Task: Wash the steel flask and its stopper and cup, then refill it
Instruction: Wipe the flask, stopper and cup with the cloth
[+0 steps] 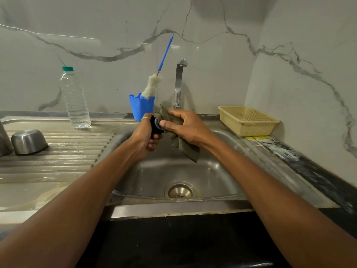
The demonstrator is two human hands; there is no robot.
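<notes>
Over the steel sink (222,178), my left hand (148,138) grips the black flask stopper (155,127). My right hand (186,126) holds a grey-green cloth (185,147) pressed against the stopper's end, and the cloth's loose part hangs down over the basin. The steel cup (29,141) stands upside down on the ribbed drainboard at the left. Part of the steel flask (4,141) shows at the far left edge, mostly cut off by the frame.
A clear water bottle (75,99) with a green cap stands behind the drainboard. A blue holder (141,109) with a long bottle brush (154,84) sits left of the tap (179,84). A yellow basket (249,120) rests at the back right.
</notes>
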